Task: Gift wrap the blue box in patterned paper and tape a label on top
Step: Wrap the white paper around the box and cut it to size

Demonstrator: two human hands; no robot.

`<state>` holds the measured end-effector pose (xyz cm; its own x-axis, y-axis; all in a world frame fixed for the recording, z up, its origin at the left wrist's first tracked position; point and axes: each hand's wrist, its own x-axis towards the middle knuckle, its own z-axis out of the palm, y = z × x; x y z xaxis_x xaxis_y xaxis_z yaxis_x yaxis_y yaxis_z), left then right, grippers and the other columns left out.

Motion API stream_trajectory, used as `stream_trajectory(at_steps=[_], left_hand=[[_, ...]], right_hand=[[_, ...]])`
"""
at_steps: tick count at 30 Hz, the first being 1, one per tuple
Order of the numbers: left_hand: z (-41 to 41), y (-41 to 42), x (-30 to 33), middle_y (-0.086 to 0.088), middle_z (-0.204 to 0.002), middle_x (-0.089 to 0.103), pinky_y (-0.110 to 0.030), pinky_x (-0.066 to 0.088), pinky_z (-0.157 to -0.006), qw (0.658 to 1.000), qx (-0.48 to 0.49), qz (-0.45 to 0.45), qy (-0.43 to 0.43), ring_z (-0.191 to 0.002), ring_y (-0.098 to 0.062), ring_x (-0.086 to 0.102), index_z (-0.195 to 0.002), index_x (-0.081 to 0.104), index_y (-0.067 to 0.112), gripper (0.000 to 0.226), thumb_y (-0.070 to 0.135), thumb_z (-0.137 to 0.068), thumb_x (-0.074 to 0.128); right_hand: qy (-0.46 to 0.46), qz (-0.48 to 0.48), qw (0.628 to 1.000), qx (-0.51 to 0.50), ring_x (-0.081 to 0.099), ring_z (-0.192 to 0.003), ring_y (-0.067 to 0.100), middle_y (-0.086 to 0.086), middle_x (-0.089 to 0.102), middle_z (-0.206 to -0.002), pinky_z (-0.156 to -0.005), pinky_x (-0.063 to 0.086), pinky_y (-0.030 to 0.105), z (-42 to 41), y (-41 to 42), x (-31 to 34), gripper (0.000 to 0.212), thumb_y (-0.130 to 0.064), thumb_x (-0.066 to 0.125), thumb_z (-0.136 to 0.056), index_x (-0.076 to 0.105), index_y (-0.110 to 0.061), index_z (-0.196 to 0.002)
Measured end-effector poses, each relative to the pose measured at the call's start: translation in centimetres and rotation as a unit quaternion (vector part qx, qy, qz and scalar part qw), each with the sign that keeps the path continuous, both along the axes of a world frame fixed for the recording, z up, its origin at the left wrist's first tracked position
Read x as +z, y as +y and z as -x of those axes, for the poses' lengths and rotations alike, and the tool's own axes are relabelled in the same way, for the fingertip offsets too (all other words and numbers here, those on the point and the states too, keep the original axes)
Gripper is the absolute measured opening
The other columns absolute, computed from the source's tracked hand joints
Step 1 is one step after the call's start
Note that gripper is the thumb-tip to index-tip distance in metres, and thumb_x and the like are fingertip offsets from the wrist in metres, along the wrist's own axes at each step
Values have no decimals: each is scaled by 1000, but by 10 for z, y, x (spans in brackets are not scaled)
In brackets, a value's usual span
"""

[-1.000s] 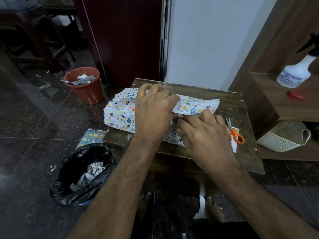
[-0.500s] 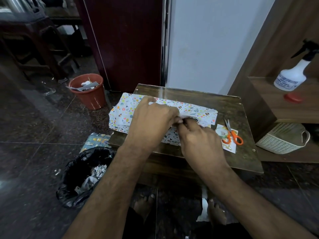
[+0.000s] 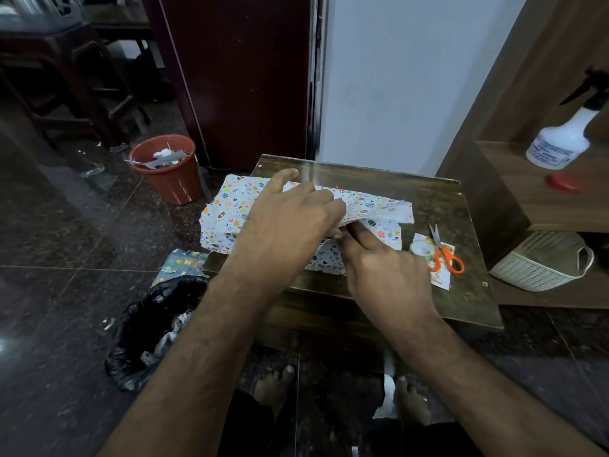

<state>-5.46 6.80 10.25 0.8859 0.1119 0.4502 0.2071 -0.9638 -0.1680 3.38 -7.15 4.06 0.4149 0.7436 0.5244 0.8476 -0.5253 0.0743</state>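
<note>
Left hand (image 3: 290,219): flat, fingers spread, pressing patterned paper (image 3: 227,209) onto the box beneath. Right hand (image 3: 382,262): fingers tucked under the upper flap at the seam; grip cannot be told. Parcel: long axis crosswise under both hands. Tape roll (image 3: 421,250), scissors (image 3: 445,252), label (image 3: 441,275): just right of the right hand, nearer it.

The card (image 3: 440,275) under the scissors (image 3: 445,252) carries yellow script starting with "B"; the rest is hidden or too small. The spray bottle (image 3: 557,143) has a printed label, but its lines are too blurred to read.
</note>
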Motion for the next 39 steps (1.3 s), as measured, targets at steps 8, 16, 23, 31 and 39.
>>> stream_trajectory(at_steps=[8,16,23,31,39], left_hand=[[2,2,-5,4,-76,62,-46,50,-102,1000,11,13,25,-82,-23,67,-69,67,26,28,20,-65,94],[-2,-18,-5,2,-70,59,-28,53,-56,995,31,81,56,-53,-23,62,-70,62,20,40,9,-55,98],[-1,-19,5,2,-116,58,-35,32,-71,990,54,65,111,-102,-28,64,-115,56,22,21,40,-109,46],[0,-13,0,7,-110,64,-34,43,-77,983,88,134,93,-104,-21,64,-105,66,30,8,35,-100,61],[5,-11,0,19,-123,67,-33,51,-84,983,75,152,69,-115,-9,64,-134,55,41,43,31,-94,68]], right_hand=[[-2,5,1000,-15,57,-37,29,-2,62,-56,-42,30,23,-4,-1,2,30,-19,93,-63,77,-26,-88],[12,-51,999,2,58,-37,30,0,64,-59,-42,33,24,-9,-1,0,24,-16,92,-64,75,-21,-81],[17,-101,994,33,61,-43,28,-1,68,-69,-43,27,24,-15,-5,-2,22,-29,51,-87,72,-25,-84],[16,-162,986,23,65,-53,24,-1,69,-73,-41,30,25,-12,-12,0,20,-32,61,-94,65,-20,-79],[-118,-191,967,123,47,-75,24,3,59,-89,-61,43,41,-8,-27,7,19,-18,80,-90,62,-16,-88]])
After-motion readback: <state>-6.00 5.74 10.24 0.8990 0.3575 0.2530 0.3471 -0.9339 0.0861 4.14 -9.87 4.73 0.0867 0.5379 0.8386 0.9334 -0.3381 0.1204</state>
